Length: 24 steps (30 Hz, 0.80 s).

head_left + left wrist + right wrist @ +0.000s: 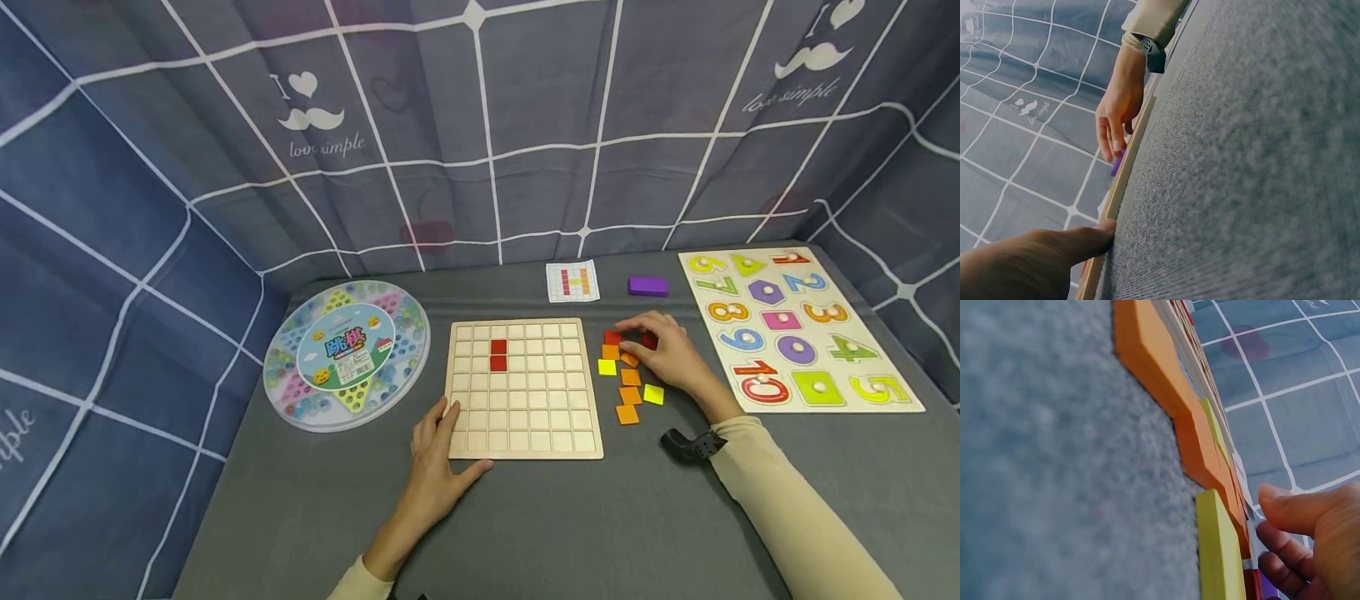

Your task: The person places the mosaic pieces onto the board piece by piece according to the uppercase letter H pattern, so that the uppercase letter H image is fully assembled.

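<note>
A wooden grid board (525, 400) lies on the grey table, with two red tiles (498, 355) one above the other in its upper left part. My left hand (435, 475) rests against the board's lower left corner, its fingers along the left edge and its thumb (1094, 240) at the near edge. To the right of the board, my right hand (663, 350) hovers over the loose tiles, fingers bent, close to a red tile (612, 337). Nothing shows between its thumb (1285, 509) and fingers. Another red tile (649, 340) is partly hidden under that hand.
Several orange tiles (628, 395) and a few yellow tiles (653, 394) lie right of the board. Behind are a pattern card (573, 282) and a purple block (648, 287). A round Chinese checkers set (405, 379) sits left; a number puzzle board (810, 333) lies right.
</note>
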Tool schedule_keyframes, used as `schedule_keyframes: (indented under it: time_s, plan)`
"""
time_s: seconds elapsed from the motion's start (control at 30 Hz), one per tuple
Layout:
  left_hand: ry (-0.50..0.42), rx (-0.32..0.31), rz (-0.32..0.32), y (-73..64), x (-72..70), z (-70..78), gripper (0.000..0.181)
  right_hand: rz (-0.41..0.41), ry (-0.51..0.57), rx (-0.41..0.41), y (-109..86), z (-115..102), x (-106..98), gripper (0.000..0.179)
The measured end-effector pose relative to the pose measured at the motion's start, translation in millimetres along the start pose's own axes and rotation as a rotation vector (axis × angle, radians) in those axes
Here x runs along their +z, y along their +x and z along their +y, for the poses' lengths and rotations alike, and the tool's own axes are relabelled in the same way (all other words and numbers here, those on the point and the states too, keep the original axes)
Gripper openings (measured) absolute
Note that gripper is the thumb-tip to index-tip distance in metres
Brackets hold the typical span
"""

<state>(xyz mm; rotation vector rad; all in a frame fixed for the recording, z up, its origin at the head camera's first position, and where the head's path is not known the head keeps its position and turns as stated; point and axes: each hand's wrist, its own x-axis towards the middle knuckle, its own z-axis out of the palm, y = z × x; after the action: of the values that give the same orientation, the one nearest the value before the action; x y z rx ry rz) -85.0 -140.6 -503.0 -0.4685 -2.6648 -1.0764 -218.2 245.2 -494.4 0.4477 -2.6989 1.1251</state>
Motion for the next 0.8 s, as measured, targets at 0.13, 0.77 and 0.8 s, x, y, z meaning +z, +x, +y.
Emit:
schedule_keyframes:
  time_s: [0.13,0.77,0.8]
  plan:
    - [0.005,-0.006,0.001,-1.1,0.3,-0.4,0.094,-0.032,-0.025,0.004,5.0,2,2,0.025]
    - [0.007,-0.002,0.007,2.1,1.5,-1.9,0.094,-0.073,-0.045,0.019,14.4,8,0,0.023]
    - [0.006,-0.006,0.003,2.2,1.6,-1.8,0.094,-0.079,-0.043,0.022,14.7,8,0,0.024]
